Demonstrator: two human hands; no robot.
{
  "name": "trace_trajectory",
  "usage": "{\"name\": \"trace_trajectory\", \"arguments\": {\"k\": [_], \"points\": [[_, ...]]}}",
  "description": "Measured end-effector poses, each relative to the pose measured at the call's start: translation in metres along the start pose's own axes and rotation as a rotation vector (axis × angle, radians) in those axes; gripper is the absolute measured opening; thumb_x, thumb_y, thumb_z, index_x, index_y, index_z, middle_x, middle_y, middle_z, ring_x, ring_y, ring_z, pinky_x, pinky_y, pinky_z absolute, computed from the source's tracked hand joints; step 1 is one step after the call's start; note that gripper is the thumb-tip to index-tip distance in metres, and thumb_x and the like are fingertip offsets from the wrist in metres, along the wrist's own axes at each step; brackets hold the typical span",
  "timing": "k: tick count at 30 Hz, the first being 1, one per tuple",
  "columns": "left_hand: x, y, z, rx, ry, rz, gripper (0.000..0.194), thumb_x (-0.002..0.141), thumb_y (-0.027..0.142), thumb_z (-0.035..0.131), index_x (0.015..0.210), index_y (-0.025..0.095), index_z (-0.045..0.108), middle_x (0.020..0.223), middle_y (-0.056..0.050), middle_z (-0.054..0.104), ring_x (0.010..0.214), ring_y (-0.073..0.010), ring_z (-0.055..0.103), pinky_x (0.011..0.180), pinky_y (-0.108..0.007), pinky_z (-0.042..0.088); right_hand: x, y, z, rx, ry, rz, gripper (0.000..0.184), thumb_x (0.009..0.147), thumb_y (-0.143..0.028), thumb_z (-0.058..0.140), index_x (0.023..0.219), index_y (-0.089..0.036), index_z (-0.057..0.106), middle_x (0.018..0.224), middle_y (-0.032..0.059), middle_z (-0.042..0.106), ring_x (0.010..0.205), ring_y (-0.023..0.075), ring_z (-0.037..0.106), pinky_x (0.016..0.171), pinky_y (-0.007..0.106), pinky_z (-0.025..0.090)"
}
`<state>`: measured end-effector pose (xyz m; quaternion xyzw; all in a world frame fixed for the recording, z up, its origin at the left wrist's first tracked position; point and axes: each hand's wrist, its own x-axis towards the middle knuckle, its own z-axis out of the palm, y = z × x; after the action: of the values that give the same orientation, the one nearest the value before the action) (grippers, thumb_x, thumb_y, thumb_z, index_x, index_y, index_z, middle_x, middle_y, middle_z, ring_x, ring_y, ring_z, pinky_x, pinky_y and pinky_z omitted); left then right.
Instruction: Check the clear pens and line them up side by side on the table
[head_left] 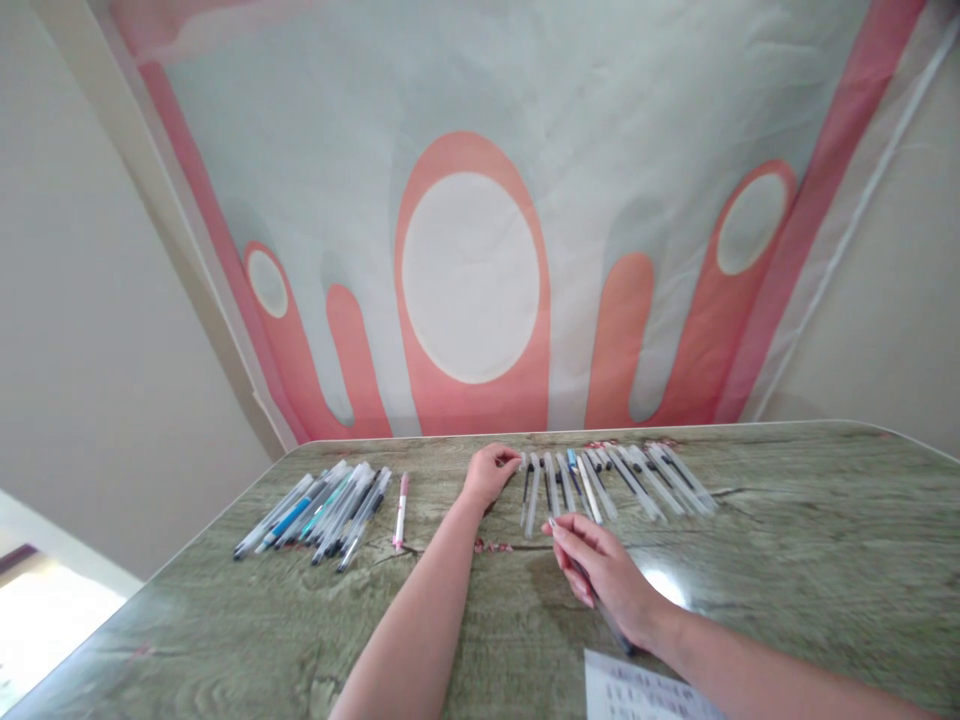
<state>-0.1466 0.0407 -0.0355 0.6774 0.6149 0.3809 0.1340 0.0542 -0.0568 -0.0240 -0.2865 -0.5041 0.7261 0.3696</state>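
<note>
My left hand (pixel 491 475) reaches to the back of the table, its thumb and forefinger closed at the top end of the leftmost clear pen (pixel 524 500) in a row. The other pens in that row (pixel 637 480) lie side by side to the right, mostly clear with dark parts, one white and one with a blue end. Nearer to me, my right hand (pixel 604 570) is closed around a dark-bodied pen (pixel 613 628), its pale tip showing at the fingertips. The palm and fingers hide much of this pen.
A loose pile of pens (pixel 322 515) lies at the left. Beside it is a single white and pink pen (pixel 401 510). A sheet of paper with handwriting (pixel 637 690) lies at the front of the wood-patterned table (pixel 247 630). Behind stands a patterned wall panel (pixel 472 400).
</note>
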Motion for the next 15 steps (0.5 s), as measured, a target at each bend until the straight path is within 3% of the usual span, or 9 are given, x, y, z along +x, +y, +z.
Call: {"name": "trace_trajectory", "arguments": {"k": [15], "points": [[0.0004,-0.0077,0.0027,0.072,0.028,0.102,0.015,0.073,0.028,0.055,0.079,0.021,0.067,0.077,-0.001,0.062,0.069,-0.0106,0.054,0.065,-0.022,0.041,0.0002,-0.0014,-0.0005,0.000,-0.011,-0.003,0.021,0.082,-0.039,0.048,0.089,-0.019,0.050,0.061,-0.0062,0.045,0.036,0.0017,0.031,0.031,0.016,0.021]]}}
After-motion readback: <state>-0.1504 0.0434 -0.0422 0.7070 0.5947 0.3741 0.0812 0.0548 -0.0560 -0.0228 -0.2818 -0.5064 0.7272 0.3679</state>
